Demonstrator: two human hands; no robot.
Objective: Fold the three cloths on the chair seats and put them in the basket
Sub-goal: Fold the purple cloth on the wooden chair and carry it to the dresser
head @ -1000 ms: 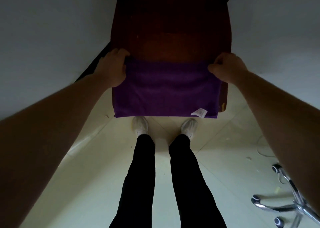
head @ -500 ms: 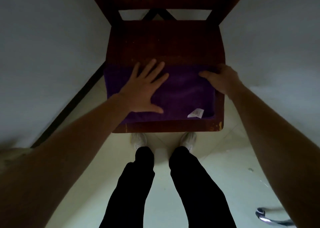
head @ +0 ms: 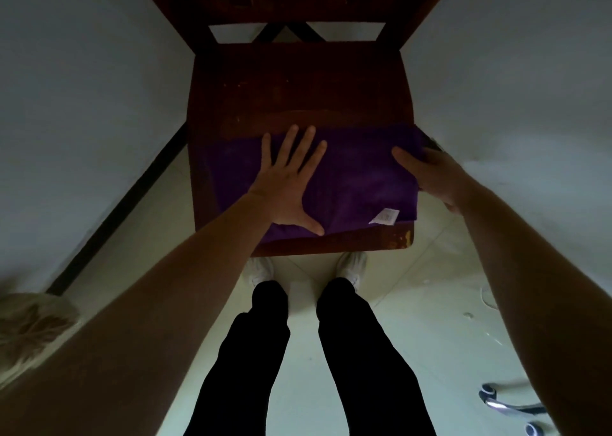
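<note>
A purple cloth (head: 357, 177) lies folded flat on the front half of a dark wooden chair seat (head: 298, 84). A white label (head: 385, 216) shows at its front right corner. My left hand (head: 288, 184) rests flat on the cloth's left half, fingers spread. My right hand (head: 433, 177) is at the cloth's right edge, thumb on top and fingers hidden beyond the edge. No basket or other cloth is in view.
The chair's slatted back (head: 291, 1) stands against a pale corner of walls. My legs in black trousers (head: 298, 353) and white shoes stand on the tiled floor before the seat. A wheeled chair base (head: 510, 406) shows at the bottom right.
A second ago both hands gripped the cloth's far corners while it hung over the seat's front. The cloth now lies on the seat, my left hand flat on it and my right at its edge.
</note>
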